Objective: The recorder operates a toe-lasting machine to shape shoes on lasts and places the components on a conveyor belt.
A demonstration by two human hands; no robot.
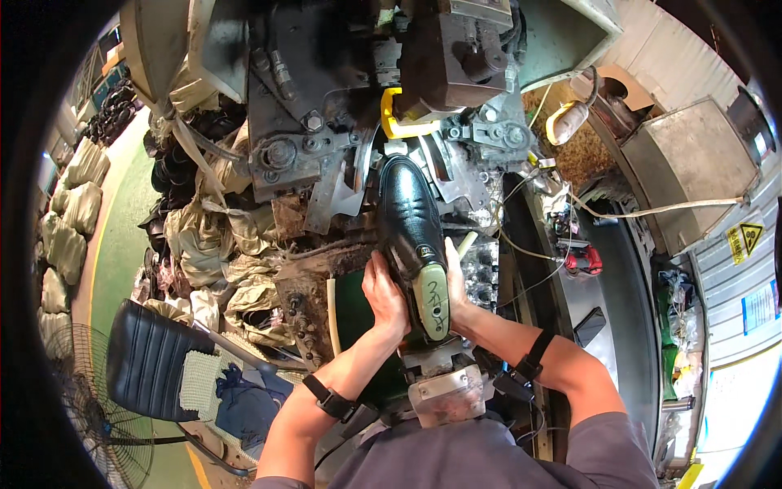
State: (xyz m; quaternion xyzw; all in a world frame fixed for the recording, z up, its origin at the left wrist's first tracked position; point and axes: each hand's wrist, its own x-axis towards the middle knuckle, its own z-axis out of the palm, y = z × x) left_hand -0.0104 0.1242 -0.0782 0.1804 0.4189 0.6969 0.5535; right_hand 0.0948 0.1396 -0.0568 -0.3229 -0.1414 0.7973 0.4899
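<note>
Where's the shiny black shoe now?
In the head view, the shoe is mid-picture, between the left hand and right hand, below the yellow part.

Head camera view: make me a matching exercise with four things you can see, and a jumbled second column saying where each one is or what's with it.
Things
1. Glossy black leather shoe
2. Yellow curved bracket
3. Chair with a ribbed black backrest
4. Yellow sign with a black-edged triangle

Places and states
A. Has dark blue cloth lying on it
B. On the ribbed grey wall at the right
C. Between the left hand and right hand
D. Just beyond the shoe's toe

Pairs: 1-C, 2-D, 3-A, 4-B
</note>
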